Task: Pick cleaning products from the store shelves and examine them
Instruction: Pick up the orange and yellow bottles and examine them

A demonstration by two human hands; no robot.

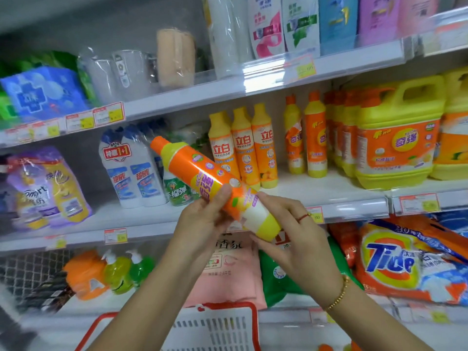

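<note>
Shelves (pixel 329 191) of detergent sat behind. Left hand (pixel 202 219) and right hand (pixel 286 236) both gripped the orange bottle (pixel 200 171), tilted diagonally, cap up-left.

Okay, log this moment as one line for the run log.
phase: examining | left hand: grips orange bottle mid-body | right hand: holds its yellow base | bottle: tilted, cap up-left | basket: below hands

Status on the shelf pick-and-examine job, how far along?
Done: one orange-and-yellow bottle is off the shelf. In hand: the left hand grips its middle and the right hand holds its base, with the bottle tilted, cap up and to the left, label facing the camera. Left: the other products, such as the white-and-blue bottles and the Tide bag, sit untouched on the shelves.
</note>
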